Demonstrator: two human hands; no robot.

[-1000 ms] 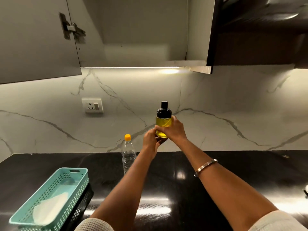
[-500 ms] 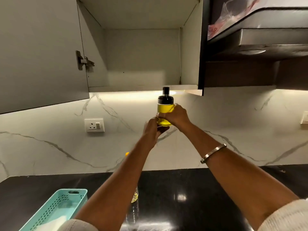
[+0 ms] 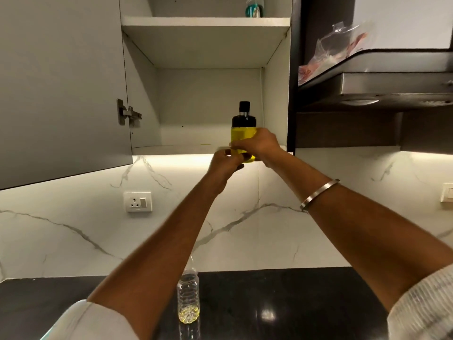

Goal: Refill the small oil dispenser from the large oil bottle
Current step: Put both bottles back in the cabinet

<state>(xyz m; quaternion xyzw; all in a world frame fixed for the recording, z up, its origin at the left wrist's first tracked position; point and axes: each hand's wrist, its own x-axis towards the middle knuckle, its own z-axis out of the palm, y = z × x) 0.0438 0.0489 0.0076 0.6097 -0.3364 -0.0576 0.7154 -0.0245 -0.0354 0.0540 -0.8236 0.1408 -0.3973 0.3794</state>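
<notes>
Both hands carry the dispenser [image 3: 243, 138] at the open front of the wall cabinet [image 3: 208, 104], level with its lower shelf [image 3: 176, 148]. The right hand [image 3: 261, 146] clenches round the yellow body from the side, while the left hand [image 3: 224, 161] props the base from below, its fingers curled under it; that double grip looks meant to keep the full, black-capped vessel upright as it goes in. It seems topped up, so the pouring is likely done and storing it is the step in hand. Low on the dark worktop [image 3: 282, 303] stands the bottle [image 3: 188, 296], nearly drained, a little oil at its bottom. The shelf looks bare; the door [image 3: 61, 89] hangs wide at left, clear of the way. A hood [image 3: 382, 89] sits to the right.
</notes>
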